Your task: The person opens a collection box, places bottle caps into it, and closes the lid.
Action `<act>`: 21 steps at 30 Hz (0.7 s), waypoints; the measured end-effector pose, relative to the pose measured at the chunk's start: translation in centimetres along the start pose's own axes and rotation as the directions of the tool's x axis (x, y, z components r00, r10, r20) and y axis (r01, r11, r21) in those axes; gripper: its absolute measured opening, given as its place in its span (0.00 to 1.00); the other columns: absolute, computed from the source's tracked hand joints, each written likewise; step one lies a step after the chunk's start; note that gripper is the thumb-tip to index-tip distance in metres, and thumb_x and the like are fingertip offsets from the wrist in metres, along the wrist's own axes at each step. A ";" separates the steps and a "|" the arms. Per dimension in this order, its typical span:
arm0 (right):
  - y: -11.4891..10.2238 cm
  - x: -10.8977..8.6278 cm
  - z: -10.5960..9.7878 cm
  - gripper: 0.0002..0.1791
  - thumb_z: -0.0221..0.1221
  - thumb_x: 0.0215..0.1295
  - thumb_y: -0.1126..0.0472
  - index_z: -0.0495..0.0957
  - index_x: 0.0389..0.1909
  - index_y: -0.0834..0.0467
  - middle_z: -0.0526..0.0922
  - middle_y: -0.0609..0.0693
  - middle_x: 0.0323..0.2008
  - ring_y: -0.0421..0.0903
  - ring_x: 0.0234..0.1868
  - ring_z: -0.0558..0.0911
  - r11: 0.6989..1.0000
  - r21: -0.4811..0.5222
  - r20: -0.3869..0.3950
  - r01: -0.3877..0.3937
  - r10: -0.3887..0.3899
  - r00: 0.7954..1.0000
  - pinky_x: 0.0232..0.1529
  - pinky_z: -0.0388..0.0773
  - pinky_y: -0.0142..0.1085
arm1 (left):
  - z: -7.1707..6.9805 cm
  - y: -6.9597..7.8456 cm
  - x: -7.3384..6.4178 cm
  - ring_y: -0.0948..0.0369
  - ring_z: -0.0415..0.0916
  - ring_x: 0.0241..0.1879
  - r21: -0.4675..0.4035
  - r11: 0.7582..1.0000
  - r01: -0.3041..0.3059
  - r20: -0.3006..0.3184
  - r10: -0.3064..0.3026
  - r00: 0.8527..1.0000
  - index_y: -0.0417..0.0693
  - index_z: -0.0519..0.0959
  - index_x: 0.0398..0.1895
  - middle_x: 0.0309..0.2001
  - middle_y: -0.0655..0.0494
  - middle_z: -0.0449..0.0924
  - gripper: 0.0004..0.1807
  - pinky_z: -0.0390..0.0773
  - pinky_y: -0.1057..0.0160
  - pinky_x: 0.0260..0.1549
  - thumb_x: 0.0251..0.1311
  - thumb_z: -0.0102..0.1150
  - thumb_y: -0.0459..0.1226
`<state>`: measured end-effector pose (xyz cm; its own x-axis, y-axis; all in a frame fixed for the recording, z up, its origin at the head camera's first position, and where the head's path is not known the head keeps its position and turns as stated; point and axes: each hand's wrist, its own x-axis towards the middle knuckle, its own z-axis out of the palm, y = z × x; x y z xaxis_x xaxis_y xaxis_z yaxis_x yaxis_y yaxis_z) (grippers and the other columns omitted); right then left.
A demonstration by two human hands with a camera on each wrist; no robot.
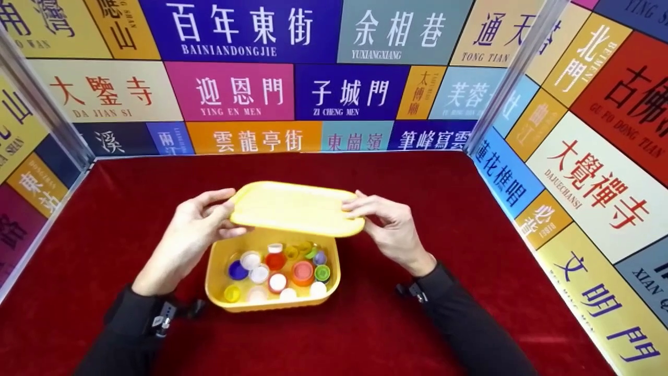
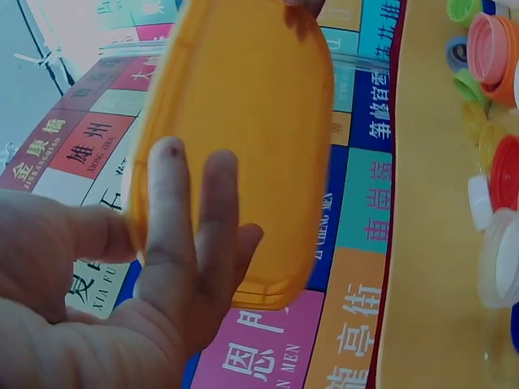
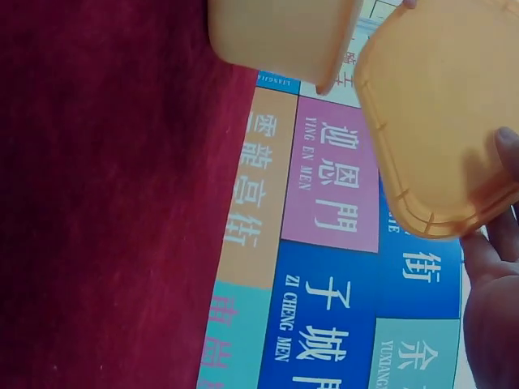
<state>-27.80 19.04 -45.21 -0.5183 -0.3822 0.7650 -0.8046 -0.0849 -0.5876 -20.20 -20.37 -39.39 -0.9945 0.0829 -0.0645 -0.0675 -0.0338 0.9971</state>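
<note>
Both hands hold a yellow rectangular lid (image 1: 295,206) above a yellow plastic box (image 1: 211,271). My left hand (image 1: 195,222) grips its left end, and in the left wrist view the fingers (image 2: 169,194) spread under the lid's underside. At the other end, my right hand (image 1: 389,224) pinches the lid with fingers on top. The lid covers the box's back rim in the head view, leaving the front uncovered. Inside lie several small bottles and caps: a red bottle with a white cap (image 1: 275,257), an orange cap (image 1: 302,273), a blue cap (image 1: 238,270) and a green one (image 1: 322,272).
The box stands on a dark red cloth (image 1: 376,324) covering the table. Panels printed with large characters (image 1: 240,91) rise at the back and along both sides, joined by metal corner posts (image 1: 511,78).
</note>
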 end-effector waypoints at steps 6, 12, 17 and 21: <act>0.2 -0.1 -0.5 0.16 0.72 0.71 0.81 0.96 0.51 0.61 0.96 0.64 0.56 0.63 0.70 0.91 0.991 -0.136 0.024 -0.014 0.018 1.000 0.87 0.74 0.51 | 0.3 0.0 0.1 0.63 0.88 0.43 0.025 0.999 -0.022 -0.045 0.023 0.999 0.36 0.65 0.89 0.48 0.58 0.90 0.33 0.91 0.67 0.49 0.89 0.60 0.35; -0.3 0.1 -0.4 0.26 0.64 0.75 0.83 0.90 0.67 0.62 0.86 0.63 0.74 0.60 0.80 0.84 0.946 -0.231 -0.059 -0.226 0.219 0.974 0.79 0.82 0.41 | 1.0 0.2 -0.3 0.63 0.86 0.43 0.022 0.995 -0.095 -0.089 0.097 0.991 0.40 0.65 0.90 0.43 0.61 0.89 0.34 0.91 0.66 0.48 0.88 0.61 0.33; -1.3 0.7 -0.1 0.26 0.57 0.90 0.70 0.74 0.84 0.62 0.84 0.62 0.75 0.49 0.66 0.92 0.791 0.187 -0.134 -0.583 0.609 0.782 0.55 0.95 0.41 | 1.5 0.1 -0.6 0.63 0.86 0.42 0.010 0.992 -0.128 -0.105 0.129 0.986 0.43 0.64 0.90 0.43 0.58 0.88 0.34 0.92 0.64 0.48 0.87 0.61 0.31; -2.1 1.2 -0.2 0.27 0.49 0.97 0.57 0.70 0.87 0.62 0.89 0.61 0.67 0.50 0.55 0.96 0.581 0.459 -0.070 -0.672 0.778 0.625 0.48 0.96 0.45 | 1.7 0.2 -0.7 0.62 0.88 0.42 0.026 0.993 -0.115 -0.083 0.117 0.990 0.44 0.61 0.91 0.46 0.57 0.88 0.36 0.92 0.63 0.49 0.87 0.61 0.31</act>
<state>-26.74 18.92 -43.02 -0.9699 -0.2404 0.0391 0.0139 -0.2151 -0.9765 -19.40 -18.72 -39.10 -0.9988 -0.0051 0.0492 0.0493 -0.0170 0.9986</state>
